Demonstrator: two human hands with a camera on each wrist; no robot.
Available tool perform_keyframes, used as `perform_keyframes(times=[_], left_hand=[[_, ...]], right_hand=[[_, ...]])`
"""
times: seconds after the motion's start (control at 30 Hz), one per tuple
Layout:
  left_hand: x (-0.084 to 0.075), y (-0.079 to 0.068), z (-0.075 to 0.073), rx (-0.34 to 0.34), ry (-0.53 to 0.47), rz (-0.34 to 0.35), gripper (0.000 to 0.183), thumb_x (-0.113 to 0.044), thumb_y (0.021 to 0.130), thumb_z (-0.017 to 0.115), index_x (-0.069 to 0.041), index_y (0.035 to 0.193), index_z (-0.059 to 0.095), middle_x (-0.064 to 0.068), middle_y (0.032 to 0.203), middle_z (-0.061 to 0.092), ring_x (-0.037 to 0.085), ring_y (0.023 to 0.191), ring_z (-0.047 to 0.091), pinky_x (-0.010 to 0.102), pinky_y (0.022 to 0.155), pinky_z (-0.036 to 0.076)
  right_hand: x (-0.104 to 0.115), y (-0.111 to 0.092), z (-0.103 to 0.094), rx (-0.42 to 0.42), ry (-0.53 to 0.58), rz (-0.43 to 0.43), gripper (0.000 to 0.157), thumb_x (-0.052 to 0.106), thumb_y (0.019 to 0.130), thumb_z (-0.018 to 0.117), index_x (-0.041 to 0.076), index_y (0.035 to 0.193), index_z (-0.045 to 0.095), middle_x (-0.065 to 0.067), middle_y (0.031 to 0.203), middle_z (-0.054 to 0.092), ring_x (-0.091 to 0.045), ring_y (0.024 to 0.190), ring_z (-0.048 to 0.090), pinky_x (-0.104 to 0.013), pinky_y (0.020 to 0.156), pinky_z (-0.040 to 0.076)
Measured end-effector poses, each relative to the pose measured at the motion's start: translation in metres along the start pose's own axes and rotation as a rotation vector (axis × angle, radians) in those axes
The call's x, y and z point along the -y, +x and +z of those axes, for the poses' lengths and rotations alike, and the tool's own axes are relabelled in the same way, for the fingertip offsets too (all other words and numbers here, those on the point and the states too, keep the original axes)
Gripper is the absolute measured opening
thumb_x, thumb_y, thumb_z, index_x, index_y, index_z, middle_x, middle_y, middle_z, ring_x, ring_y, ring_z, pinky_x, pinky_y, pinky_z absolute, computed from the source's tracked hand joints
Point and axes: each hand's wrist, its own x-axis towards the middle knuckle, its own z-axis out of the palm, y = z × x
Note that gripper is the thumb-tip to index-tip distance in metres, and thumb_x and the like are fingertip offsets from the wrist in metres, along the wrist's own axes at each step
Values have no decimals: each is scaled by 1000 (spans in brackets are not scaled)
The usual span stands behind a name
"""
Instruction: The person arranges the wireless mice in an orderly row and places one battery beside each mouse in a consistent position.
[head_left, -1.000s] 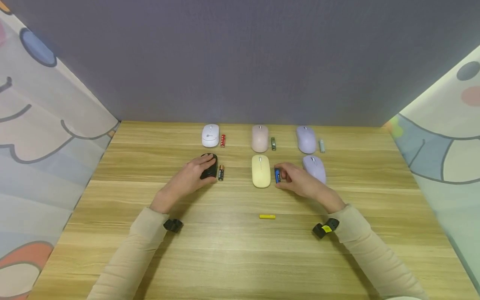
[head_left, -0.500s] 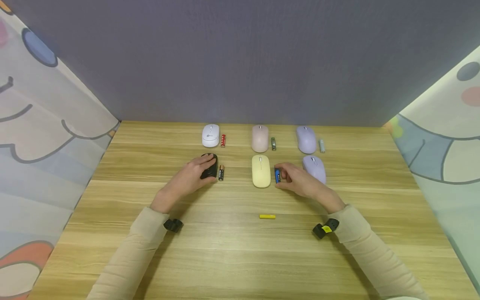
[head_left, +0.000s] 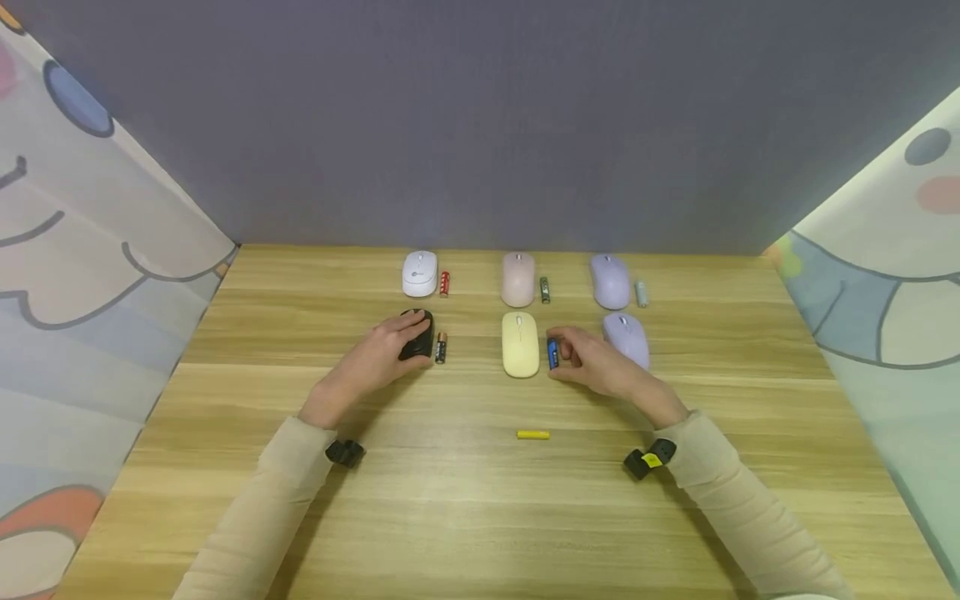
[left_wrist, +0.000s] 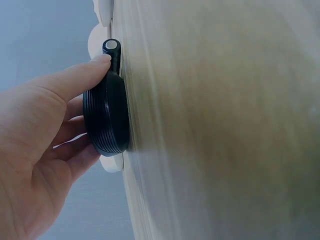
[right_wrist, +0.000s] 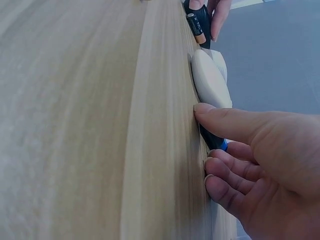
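In the head view my left hand [head_left: 375, 354] holds a black computer mouse [head_left: 417, 344], fingers over its top and thumb at its near end. The left wrist view shows the mouse's ribbed side [left_wrist: 107, 117] between thumb and fingers. Just right of it lies a black-and-copper battery [head_left: 440, 348], close to the thumb tip. My right hand [head_left: 600, 362] pinches a blue battery [head_left: 553, 354] between thumb and fingers, low at the tabletop. That battery lies between a yellow mouse [head_left: 520, 346] and a purple mouse [head_left: 628, 337], which the hand partly covers.
Behind, a white mouse [head_left: 420, 275], a pink mouse [head_left: 518, 281] and another purple mouse [head_left: 611, 282] form a row. Beside them lie a red battery [head_left: 445, 284], a green battery [head_left: 544, 290] and a grey battery [head_left: 641, 294]. A yellow battery [head_left: 533, 435] lies crosswise nearer me.
The head view has shifted very slightly. Both hands keep their hold, and the mice and batteries stay where they were.
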Motion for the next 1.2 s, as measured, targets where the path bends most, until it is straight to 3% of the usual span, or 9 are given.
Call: perform_keyframes(times=[0.43, 0.67, 0.93, 1.2], left_hand=[[0, -1, 1, 2, -3, -4, 65, -27, 93, 80, 7, 142, 56, 26, 152, 49, 44, 139, 50, 54, 111, 46], [1, -2, 1, -2, -6, -3, 65, -27, 92, 80, 8, 142, 56, 27, 152, 49, 44, 139, 50, 54, 111, 46], [2, -2, 1, -5, -9, -3, 66, -28, 92, 80, 8, 142, 56, 27, 152, 49, 44, 140, 49, 55, 112, 45], [1, -1, 1, 6, -18, -14, 66, -29, 93, 80, 7, 143, 55, 26, 154, 47, 44, 141, 48, 56, 112, 44]], right_hand=[[4, -11, -2, -49, -44, -23, 62, 17, 92, 80, -9, 140, 52, -8, 98, 62, -15, 80, 54, -33, 74, 51], [12, -19, -3, -66, -67, -86, 55, 14, 91, 80, -5, 138, 57, -14, 110, 66, -27, 101, 63, -46, 90, 57], [19, -22, -1, -44, -76, -149, 54, 14, 92, 79, 0, 140, 58, -11, 112, 65, -25, 100, 64, -44, 90, 58], [26, -25, 5, 3, -124, -213, 38, 14, 94, 77, 4, 129, 66, -6, 112, 66, -20, 101, 63, -41, 90, 57]])
